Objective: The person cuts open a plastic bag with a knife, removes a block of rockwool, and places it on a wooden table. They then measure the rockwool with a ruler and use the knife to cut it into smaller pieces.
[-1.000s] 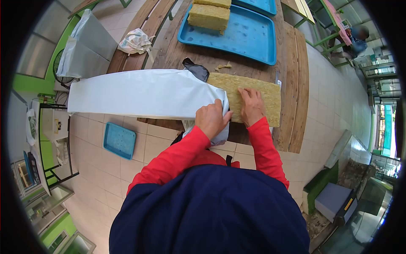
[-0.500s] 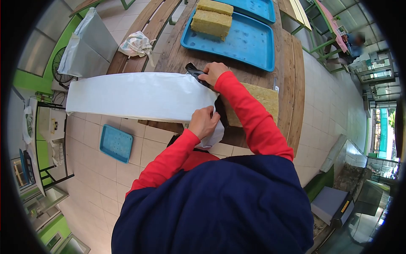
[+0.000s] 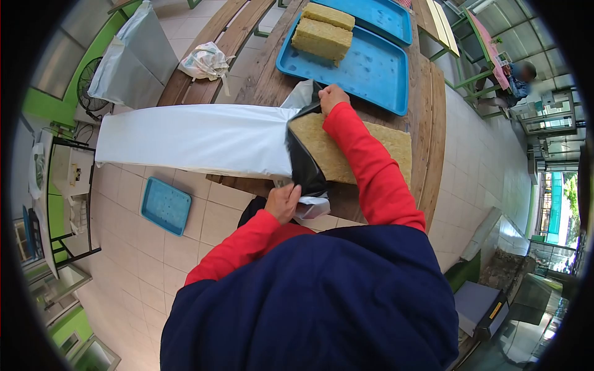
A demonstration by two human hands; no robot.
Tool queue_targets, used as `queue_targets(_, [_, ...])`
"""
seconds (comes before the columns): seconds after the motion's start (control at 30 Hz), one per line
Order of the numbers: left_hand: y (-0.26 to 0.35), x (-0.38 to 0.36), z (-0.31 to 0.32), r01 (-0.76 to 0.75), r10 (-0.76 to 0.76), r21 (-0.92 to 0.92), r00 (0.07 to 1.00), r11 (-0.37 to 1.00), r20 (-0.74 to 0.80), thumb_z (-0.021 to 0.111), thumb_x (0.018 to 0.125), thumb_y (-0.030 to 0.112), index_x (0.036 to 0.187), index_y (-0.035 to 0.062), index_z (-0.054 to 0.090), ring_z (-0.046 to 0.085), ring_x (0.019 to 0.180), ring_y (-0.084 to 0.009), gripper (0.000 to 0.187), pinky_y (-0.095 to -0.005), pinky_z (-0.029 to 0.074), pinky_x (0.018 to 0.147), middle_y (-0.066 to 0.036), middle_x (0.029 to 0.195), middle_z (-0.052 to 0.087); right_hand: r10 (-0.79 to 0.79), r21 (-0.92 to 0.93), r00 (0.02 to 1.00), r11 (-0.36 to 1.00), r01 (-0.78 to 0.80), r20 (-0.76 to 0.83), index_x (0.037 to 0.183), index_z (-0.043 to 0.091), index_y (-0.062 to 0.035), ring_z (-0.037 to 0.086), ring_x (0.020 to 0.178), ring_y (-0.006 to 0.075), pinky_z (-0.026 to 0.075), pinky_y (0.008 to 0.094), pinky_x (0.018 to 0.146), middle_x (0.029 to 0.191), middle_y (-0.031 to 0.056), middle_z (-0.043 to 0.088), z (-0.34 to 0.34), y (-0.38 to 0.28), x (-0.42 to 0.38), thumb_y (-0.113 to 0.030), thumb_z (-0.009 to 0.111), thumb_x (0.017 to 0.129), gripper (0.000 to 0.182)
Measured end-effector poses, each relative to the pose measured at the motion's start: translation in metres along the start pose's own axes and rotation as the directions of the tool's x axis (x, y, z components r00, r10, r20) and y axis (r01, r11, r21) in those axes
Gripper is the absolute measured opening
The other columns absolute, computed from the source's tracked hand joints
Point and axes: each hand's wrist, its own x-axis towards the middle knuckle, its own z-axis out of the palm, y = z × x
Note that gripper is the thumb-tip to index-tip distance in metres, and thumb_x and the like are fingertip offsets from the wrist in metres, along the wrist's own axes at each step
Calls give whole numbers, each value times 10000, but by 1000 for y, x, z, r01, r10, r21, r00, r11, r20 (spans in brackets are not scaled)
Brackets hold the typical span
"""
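A long plastic sleeve point(image 3: 198, 139), white outside and black inside, stretches left from the table's middle. My left hand point(image 3: 283, 203) is closed on the near edge of its mouth. Its far edge is pinched in my right hand point(image 3: 333, 98), so the black lining shows spread between the two. A yellowish, fibrous slab point(image 3: 387, 145) lies flat on the table, its left end at the sleeve's mouth. My right forearm covers part of this slab. How far it reaches inside the sleeve is hidden.
A blue tray point(image 3: 377, 77) with fibrous blocks point(image 3: 322, 38) stands beyond my right hand on the wooden table point(image 3: 263, 74). A crumpled plastic bag point(image 3: 204, 62) rests on the bench. Another blue tray point(image 3: 166, 206) is on the floor. A person point(image 3: 518, 83) sits far right.
The sleeve's mouth has been pulled wide, baring its black lining by the slab's left end. My right hand moved slightly away and right; my left hand came nearer to me.
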Motion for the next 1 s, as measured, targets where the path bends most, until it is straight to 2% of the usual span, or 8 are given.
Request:
queue_targets(0.3, [-73,-53,-40,261,-300,-183,924,948,-239,443,886,178,768,-7,552,620,551,-197,245,-325,453,516,-143,592,571,5,8,995,1000,-4,-100,843,578,-50,625,691,287,490,387,523,745,139,623,24,20,3,-232,594,822,184])
queue_targets(0.4, [-86,-43,-38,209,-182,81,947,974,-265,455,863,150,785,11,547,559,514,-298,184,-352,420,498,-174,588,530,-255,23,967,966,256,-26,884,577,-44,594,766,322,462,388,702,846,163,613,-8,6,-15,-250,635,792,233])
queue_targets(0.53, [-54,-36,-46,139,-79,164,941,977,-328,468,840,121,795,16,539,517,508,-337,135,-375,403,494,-175,566,499,-692,-243,681,637,732,239,1194,469,-68,400,1127,358,353,420,912,1218,179,451,-71,-5,-79,-407,721,658,683])
queue_targets(0.63, [-50,-34,-49,89,-38,133,937,987,-346,495,839,130,810,13,529,516,528,-195,126,-308,396,509,-120,585,484,-690,-340,604,500,797,399,1265,411,-134,333,1177,396,281,531,936,1236,158,425,-107,1,-135,-521,731,566,860])
queue_targets(0.73, [-48,-33,-53,36,-6,79,940,996,-341,464,784,69,853,5,523,536,629,-343,111,-377,422,574,-184,717,533,-659,-481,689,519,707,301,1255,437,-139,320,1195,393,236,563,945,1234,136,438,-137,25,-143,-535,717,573,836])
queue_targets(0.83, [-38,-34,-56,-119,135,79,956,990,-259,424,757,38,906,2,530,547,714,-352,186,-370,434,632,-190,801,546,-399,-650,916,709,272,-52,1242,459,-111,305,1214,396,241,525,970,1236,176,436,-189,48,-133,-487,703,625,763])
queue_targets(0.93, [-35,-35,-58,-61,55,-31,987,998,-151,397,736,21,952,5,544,548,730,-361,262,-360,444,659,-190,814,555,-302,-474,933,862,180,-195,1309,363,-39,262,1255,379,230,455,1012,1271,224,402,-227,127,-113,-513,687,659,867])
queue_targets(1.0, [-32,-29,-61,-119,118,-19,992,993,-44,397,734,20,993,11,552,549,727,-361,301,-352,449,672,-190,826,559,51,38,998,998,-52,29,1356,220,34,257,1276,338,225,388,1032,1319,245,349,-233,163,-104,-533,643,720,951])
